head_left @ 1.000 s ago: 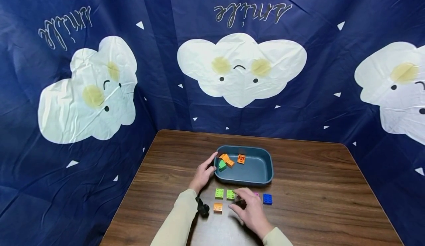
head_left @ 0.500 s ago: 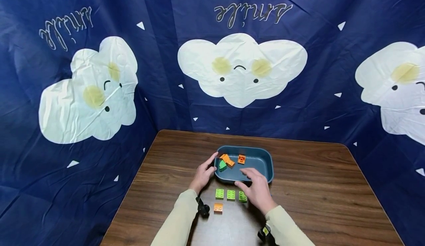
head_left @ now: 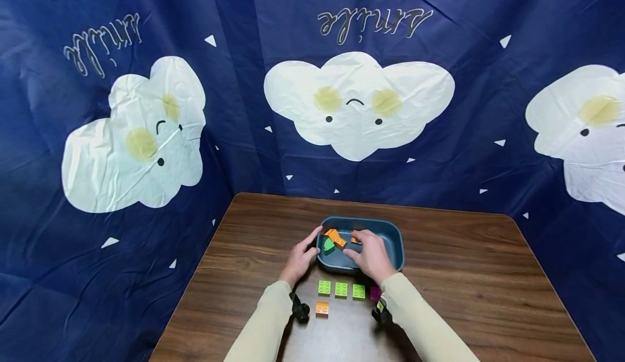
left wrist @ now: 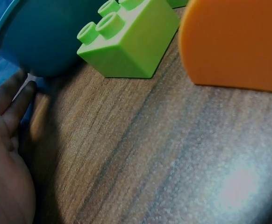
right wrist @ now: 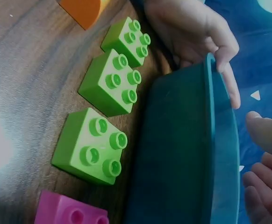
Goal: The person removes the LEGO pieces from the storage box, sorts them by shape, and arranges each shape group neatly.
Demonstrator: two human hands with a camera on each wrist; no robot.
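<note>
Orange block [head_left: 355,239], toward 12 o'clock in tray [head_left: 393,236], now partly hidden by right hand [head_left: 371,254], thumb and fingers spread, come in from 6 o'clock rim, work seemingly shifted inside; left hand [head_left: 299,258] spread at 9 o'clock.

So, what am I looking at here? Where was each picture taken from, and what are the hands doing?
There's no machine: these are a person's bare left hand and right hand. The wide picture comes from a camera worn on the head; the close-ups come from cameras on each wrist. On the wooden table are a blue bin, three light green bricks in a row, a pink brick at the row's right end, and an orange block nearer the person. Inside the bin lie orange pieces, among them an orange brick, and a darker green piece. The left hand touches the bin's left end. The right hand reaches in, its fingertips right at that orange brick; whether it grips it, I can't tell.
</note>
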